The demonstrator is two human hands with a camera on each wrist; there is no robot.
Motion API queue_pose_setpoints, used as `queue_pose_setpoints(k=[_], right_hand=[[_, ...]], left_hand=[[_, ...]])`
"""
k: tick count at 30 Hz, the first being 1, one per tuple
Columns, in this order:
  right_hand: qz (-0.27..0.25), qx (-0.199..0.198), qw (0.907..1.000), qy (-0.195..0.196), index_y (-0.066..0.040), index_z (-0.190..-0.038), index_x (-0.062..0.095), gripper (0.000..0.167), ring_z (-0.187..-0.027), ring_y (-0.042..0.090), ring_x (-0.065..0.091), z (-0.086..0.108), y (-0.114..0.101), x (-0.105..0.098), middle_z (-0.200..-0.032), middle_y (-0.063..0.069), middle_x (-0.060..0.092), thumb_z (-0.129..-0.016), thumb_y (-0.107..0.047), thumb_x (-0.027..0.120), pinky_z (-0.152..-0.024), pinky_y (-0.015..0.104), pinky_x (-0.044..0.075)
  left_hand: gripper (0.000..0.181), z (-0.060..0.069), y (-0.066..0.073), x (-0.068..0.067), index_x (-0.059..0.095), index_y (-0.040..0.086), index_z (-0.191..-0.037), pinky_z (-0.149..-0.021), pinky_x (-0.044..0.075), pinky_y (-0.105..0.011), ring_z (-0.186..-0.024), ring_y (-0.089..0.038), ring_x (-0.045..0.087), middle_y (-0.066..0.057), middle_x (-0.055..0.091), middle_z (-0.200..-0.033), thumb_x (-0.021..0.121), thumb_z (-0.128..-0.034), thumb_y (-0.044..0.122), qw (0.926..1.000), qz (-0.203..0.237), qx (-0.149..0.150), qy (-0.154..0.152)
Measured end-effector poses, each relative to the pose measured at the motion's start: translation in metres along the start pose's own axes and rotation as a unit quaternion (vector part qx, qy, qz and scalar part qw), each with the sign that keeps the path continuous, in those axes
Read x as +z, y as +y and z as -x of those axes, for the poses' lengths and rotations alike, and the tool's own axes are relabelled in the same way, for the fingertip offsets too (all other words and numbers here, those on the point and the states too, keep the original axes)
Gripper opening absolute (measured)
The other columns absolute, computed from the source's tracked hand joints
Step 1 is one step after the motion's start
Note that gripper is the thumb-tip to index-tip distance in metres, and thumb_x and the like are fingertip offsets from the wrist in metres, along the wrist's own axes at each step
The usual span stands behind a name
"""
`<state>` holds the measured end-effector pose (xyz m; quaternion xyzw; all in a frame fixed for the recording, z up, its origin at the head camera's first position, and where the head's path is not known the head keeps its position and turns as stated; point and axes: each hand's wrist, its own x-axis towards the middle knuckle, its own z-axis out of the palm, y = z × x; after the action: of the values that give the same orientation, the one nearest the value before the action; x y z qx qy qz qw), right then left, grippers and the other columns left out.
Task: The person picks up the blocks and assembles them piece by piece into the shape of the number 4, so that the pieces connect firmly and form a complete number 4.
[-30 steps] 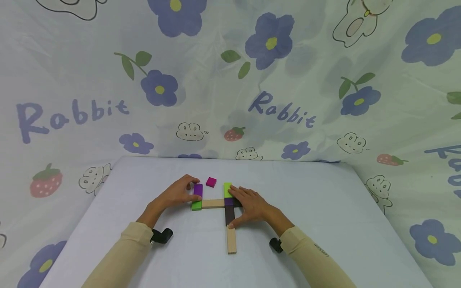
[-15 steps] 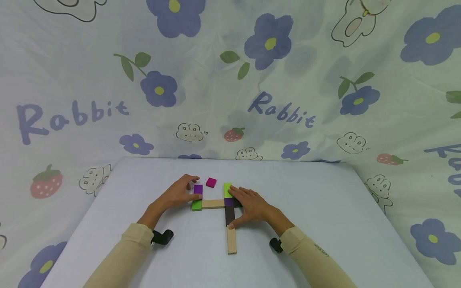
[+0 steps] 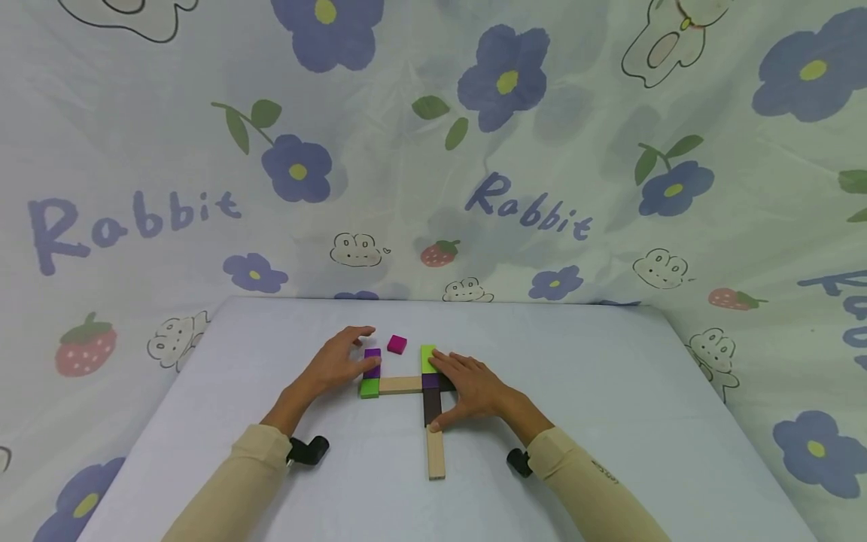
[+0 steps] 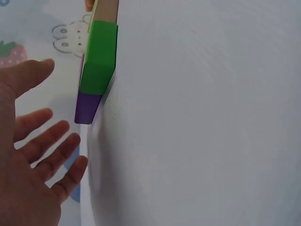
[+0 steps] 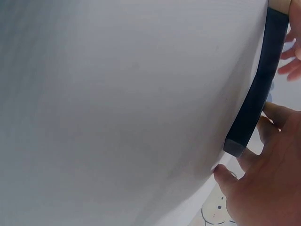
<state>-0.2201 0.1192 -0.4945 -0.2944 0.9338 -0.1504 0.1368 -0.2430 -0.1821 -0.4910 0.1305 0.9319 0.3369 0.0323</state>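
Several small rectangular blocks lie in a joined pattern on the white table. At its left end, a purple block (image 3: 372, 365) adjoins a green block (image 3: 369, 388). My left hand (image 3: 333, 363) is beside the purple block, thumb over it in the head view; the left wrist view shows spread fingers holding nothing. A plain wooden block (image 3: 400, 385) runs right to a dark purple block (image 3: 430, 381). My right hand (image 3: 476, 388) lies over the right side, fingertips on the lime block (image 3: 427, 357), thumb by the dark brown block (image 3: 431, 405). It partly hides a black block (image 3: 446, 384).
A magenta block (image 3: 396, 344) lies apart behind the pattern. Another plain wooden block (image 3: 436, 453) extends toward the near side. Beyond the white table (image 3: 582, 421) hangs a printed curtain (image 3: 406, 165) with flowers and rabbits.
My left hand has eased up slightly from the purple block, its thumb shifting away from the green block's edge. My right hand and the blocks stay practically where they were.
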Motion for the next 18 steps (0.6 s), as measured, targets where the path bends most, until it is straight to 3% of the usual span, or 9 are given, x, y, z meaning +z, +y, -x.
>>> queue_pose_setpoints(k=[18], right_hand=[[-0.003, 0.007, 1.0000, 0.003, -0.025, -0.162, 0.026, 0.118, -0.152, 0.027, 0.019, 0.0000, -0.0007, 0.0008, -0.168, -0.005, 0.019, -0.068, -0.073, 0.078, -0.119, 0.058, 0.021]], left_hand=[[0.058, -0.0040, 0.0026, 0.0057, 0.050, 0.005, -0.146, -0.103, 0.046, -0.056, -0.125, -0.036, 0.055, -0.018, 0.055, -0.142, 0.069, -0.0955, 0.027, 0.9996, 0.004, 0.013, 0.024]])
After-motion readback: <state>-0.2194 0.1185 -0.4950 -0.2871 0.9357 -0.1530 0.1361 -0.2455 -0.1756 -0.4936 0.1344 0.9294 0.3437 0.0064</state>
